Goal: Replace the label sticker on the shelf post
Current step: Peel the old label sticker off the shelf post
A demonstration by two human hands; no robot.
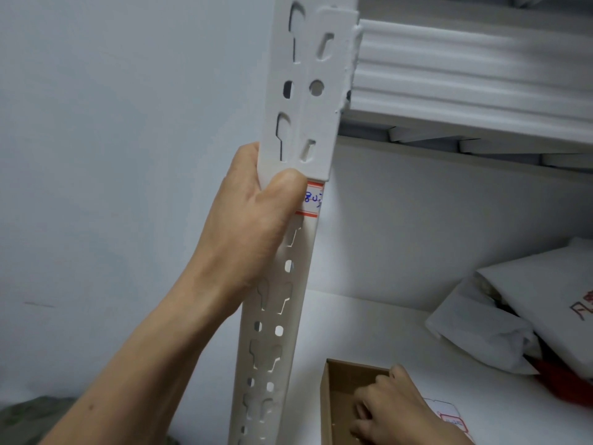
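My left hand (256, 200) is wrapped around the post (282, 284), thumb pressed flat over the left part of the label (313, 199). The label sits on the post's front face, just below the lower edge of the bracket (308, 91) that carries the upper shelf (465, 75). Red bands top and bottom, blue handwriting between; only the right portion shows past my thumb.

My right hand (394, 409) is down low, fingers curled loosely inside the box (333, 396) on the lower shelf (369, 329). Whether it has anything pinched I cannot tell; the fingertips are hidden. A sheet of stickers (449, 415) lies just right of that hand, partly under it.

Step, as I judge it: either pressing the label down or working at its edge with the thumb, while the right hand fetches or drops something in the box. Which one, I can't say from here.

Next move likely calls for a fingernail at a free label edge, or a firm rub along it. The top edge butts against the bracket lip, so little purchase there. The bottom and right edges are open.

Room: bare wall to the left, free space. To the right, wrapped bundles (513, 316) sit well apart from the post.
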